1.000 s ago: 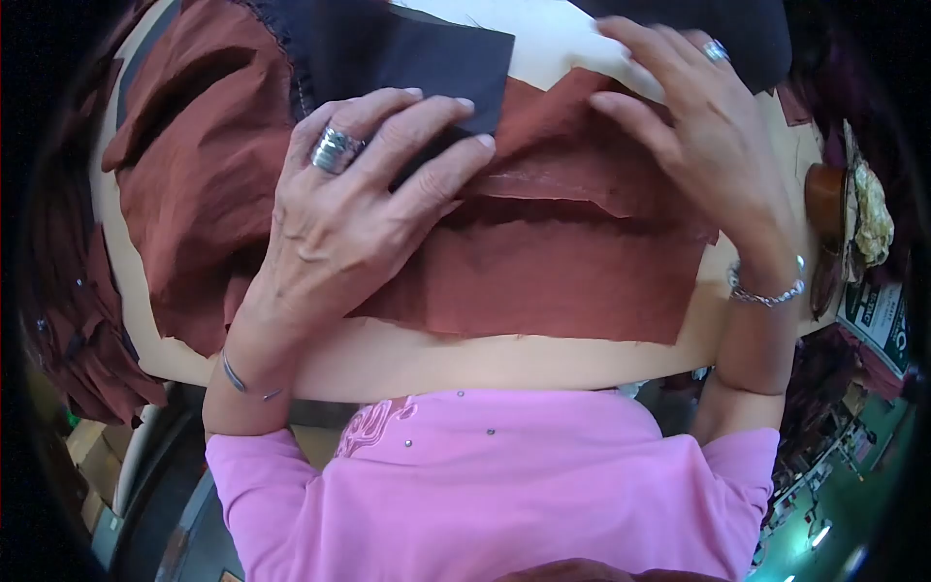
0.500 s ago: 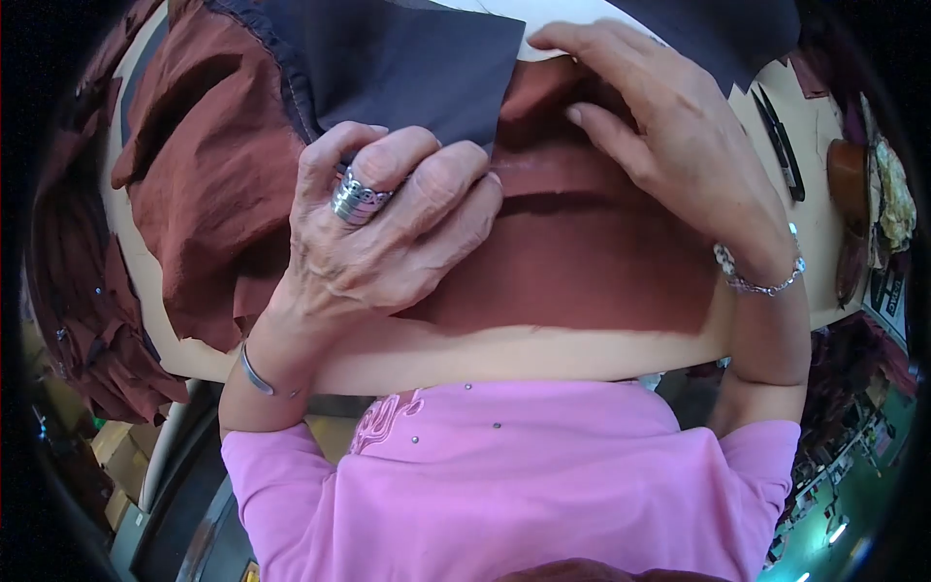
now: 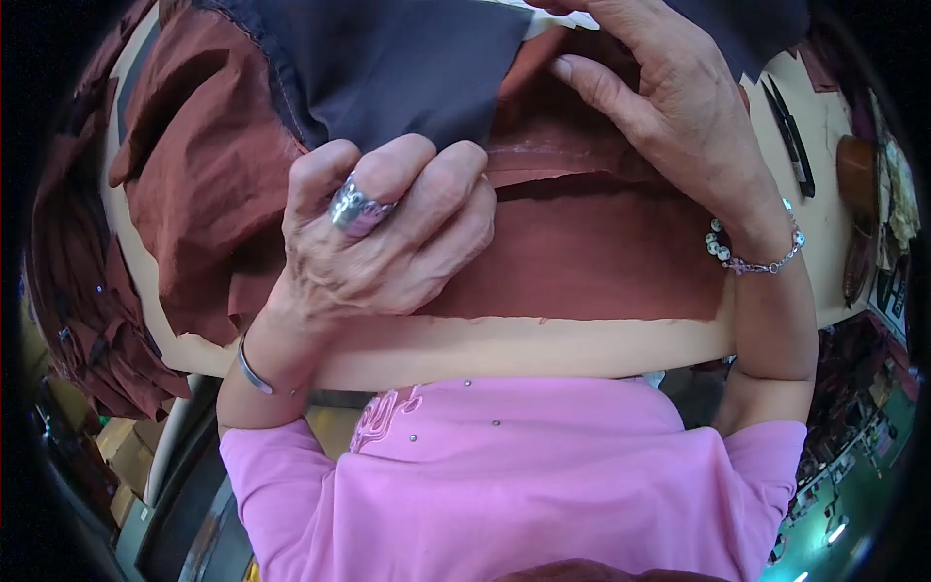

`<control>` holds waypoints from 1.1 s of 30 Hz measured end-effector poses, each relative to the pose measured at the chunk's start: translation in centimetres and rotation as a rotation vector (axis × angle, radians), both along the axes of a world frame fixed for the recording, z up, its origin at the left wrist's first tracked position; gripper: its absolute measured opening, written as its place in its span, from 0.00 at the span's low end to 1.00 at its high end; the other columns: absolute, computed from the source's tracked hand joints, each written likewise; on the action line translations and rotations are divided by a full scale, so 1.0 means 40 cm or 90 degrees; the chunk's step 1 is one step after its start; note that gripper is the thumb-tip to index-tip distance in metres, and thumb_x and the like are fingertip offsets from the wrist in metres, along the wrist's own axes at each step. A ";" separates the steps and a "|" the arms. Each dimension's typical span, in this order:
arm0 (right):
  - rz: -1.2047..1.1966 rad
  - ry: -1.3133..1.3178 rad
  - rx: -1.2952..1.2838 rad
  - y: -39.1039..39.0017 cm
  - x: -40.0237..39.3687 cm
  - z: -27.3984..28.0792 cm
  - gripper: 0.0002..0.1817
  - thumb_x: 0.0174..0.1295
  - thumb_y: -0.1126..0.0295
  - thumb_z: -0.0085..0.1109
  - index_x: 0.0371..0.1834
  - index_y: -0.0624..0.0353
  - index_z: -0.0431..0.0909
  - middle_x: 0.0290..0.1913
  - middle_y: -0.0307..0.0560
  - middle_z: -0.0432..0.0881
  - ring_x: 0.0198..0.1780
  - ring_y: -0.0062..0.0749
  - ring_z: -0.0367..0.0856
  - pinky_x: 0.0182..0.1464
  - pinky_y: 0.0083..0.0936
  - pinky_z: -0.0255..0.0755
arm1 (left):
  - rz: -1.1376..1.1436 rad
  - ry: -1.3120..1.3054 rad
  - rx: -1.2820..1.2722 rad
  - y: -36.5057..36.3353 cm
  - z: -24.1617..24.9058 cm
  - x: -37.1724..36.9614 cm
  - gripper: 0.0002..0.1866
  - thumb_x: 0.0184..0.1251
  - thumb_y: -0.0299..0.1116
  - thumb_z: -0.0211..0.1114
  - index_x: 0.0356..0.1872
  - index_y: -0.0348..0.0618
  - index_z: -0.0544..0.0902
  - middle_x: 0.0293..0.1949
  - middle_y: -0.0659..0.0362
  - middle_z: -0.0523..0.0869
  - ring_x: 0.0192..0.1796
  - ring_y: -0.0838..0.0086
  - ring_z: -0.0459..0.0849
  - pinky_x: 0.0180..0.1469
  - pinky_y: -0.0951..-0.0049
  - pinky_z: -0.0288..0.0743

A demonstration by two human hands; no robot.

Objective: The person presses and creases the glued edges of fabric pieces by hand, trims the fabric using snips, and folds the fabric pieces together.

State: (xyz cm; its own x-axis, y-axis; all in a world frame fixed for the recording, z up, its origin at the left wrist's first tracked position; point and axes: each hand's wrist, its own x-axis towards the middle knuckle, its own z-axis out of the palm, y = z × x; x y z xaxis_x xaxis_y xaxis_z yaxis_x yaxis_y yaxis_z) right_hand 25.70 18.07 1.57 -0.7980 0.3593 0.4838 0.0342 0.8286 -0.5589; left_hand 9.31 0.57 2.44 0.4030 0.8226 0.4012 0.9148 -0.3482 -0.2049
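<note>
My left hand (image 3: 388, 228), with a wide silver ring, is closed at the lower edge of the dark navy cloth (image 3: 398, 73), its fingers curled onto the cloth. Under and around it lies reddish-brown cloth (image 3: 582, 252), bunched at the left and flat at the right. My right hand (image 3: 669, 107) is over the upper part of the brown cloth, thumb apart from the fingers; its fingertips reach the top edge of the view near a white piece (image 3: 577, 17). A seam line runs across the brown cloth between the hands.
Black-handled snips (image 3: 790, 136) lie on the pale tabletop (image 3: 543, 351) at the right. A brown round object (image 3: 856, 179) stands beyond them at the table's edge. More brown cloth (image 3: 87, 262) hangs at the far left. Another dark cloth piece (image 3: 747, 29) is at the upper right.
My right hand has moved up and slightly left, toward the top edge. The brown cloth between my hands has shifted, with its fold showing more. My left hand stays closed in nearly the same place.
</note>
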 end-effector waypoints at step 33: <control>-0.070 -0.092 0.162 -0.019 -0.004 -0.013 0.21 0.54 0.78 0.60 0.53 0.63 0.73 0.45 0.57 0.80 0.47 0.52 0.79 0.51 0.37 0.73 | 0.018 0.009 -0.013 -0.016 0.000 -0.009 0.20 0.41 0.29 0.66 0.41 0.60 0.84 0.45 0.71 0.82 0.43 0.75 0.79 0.49 0.70 0.64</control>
